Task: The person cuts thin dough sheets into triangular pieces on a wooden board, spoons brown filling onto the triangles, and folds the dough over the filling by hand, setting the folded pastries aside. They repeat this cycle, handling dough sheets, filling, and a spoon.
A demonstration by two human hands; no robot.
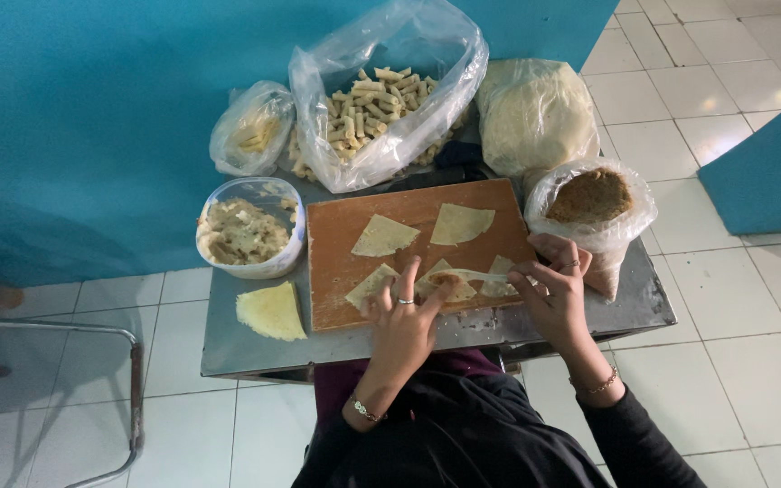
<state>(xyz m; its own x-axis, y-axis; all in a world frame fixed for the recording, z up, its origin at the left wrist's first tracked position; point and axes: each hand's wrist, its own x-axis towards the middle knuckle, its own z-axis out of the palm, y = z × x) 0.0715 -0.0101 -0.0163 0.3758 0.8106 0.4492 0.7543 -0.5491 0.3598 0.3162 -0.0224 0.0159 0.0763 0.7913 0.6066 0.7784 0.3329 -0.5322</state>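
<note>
A brown wooden board (336, 262) lies on a small grey metal table (228, 352). Several pale triangular pastry wrappers lie on the board, two at the back (385, 236) (460, 223) and others along the front. My left hand (401, 316) rests its fingertips on a front wrapper (368, 287). My right hand (555, 291) holds a white spoon (481, 275) whose tip sits on a dab of brown filling on the middle front wrapper (449, 285). Both wrists wear bracelets.
A plastic bag of brown filling (589, 197) stands right of the board. At the back lie a big clear bag of rolled pastries (377, 108), a small bag (250, 131) and a bagged stack of wrappers (535, 113). A plastic tub (246, 230) and loose wrappers (270, 310) sit left.
</note>
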